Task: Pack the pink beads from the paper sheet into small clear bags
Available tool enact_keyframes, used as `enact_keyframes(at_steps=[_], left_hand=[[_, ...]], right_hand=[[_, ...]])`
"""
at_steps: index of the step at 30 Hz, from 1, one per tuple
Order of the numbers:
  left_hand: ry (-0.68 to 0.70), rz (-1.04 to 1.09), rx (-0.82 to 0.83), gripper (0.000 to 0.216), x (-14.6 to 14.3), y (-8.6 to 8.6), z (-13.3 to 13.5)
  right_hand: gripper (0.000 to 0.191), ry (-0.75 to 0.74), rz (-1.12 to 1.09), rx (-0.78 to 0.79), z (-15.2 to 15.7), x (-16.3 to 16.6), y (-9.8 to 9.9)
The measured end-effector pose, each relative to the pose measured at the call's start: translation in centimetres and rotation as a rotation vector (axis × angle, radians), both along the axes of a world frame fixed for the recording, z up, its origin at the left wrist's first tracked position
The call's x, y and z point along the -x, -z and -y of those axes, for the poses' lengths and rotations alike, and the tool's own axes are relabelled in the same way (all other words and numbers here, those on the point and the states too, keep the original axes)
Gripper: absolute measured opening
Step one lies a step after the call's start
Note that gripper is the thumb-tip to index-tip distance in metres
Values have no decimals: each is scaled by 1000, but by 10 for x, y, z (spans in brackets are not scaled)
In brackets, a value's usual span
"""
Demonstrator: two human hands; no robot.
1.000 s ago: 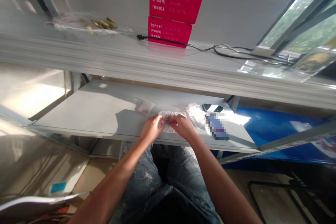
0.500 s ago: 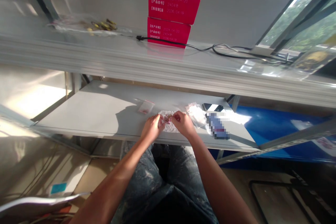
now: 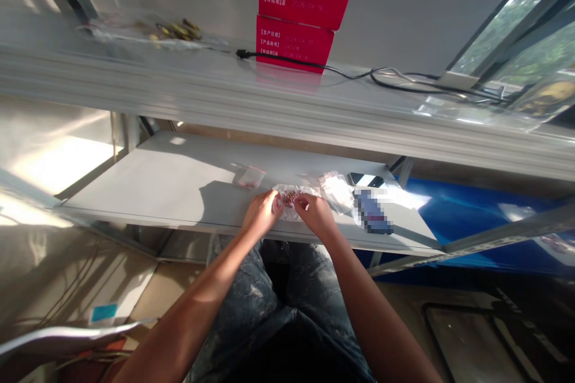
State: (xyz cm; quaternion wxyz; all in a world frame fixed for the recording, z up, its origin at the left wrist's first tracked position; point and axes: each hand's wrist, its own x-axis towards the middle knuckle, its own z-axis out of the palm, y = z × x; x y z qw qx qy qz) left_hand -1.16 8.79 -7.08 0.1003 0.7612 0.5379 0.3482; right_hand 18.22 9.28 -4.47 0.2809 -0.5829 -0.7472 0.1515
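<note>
A crinkled clear plastic bag [image 3: 296, 213] lies on the grey shelf board, with a heap of small reddish and gold pieces [image 3: 291, 197] on or in it; which of the two I cannot tell. My left hand [image 3: 263, 213] is closed at the bag's left side, its fingers gripping the plastic edge. On the other side, my right hand [image 3: 317, 213] is pinched together right beside the small pieces. Whatever sits between its fingertips is too small to make out.
On the board are a small bag with reddish contents [image 3: 251, 177], a stack of clear bags [image 3: 336, 191], a dark phone [image 3: 366, 180] and a blurred-out blue item [image 3: 372, 212]. Above runs a shelf [image 3: 179, 81] with red boxes [image 3: 294, 42] and a black cable [image 3: 341, 75].
My right fingertips have drawn slightly right, away from the small pieces. My left hand stays at the bag's edge. The whole view has shifted a little.
</note>
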Motion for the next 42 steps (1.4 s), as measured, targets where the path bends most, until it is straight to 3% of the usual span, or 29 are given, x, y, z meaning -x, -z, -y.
enact_keyframes(at_steps=[4,9,17,22,29,35,42], left_hand=[[0,-7,-11,8,0,0,0],[-4,-19,-32,11,0,1,0],[6,13,-19,11,0,2,-2],[42,21,-9,19,3,5,-3],[7,-2,-15,14,1,2,0],[6,-2,-15,10,0,-1,1],[8,-12,-27,14,1,2,-1]], right_hand=[[13,5,140,50,-1,12,5],[13,-35,159,70,-4,13,7],[24,96,-284,45,-8,4,0],[26,-140,-350,72,0,29,-6],[19,83,-153,13,5,17,4],[13,64,79,80,6,17,9],[13,90,92,105,1,21,8]])
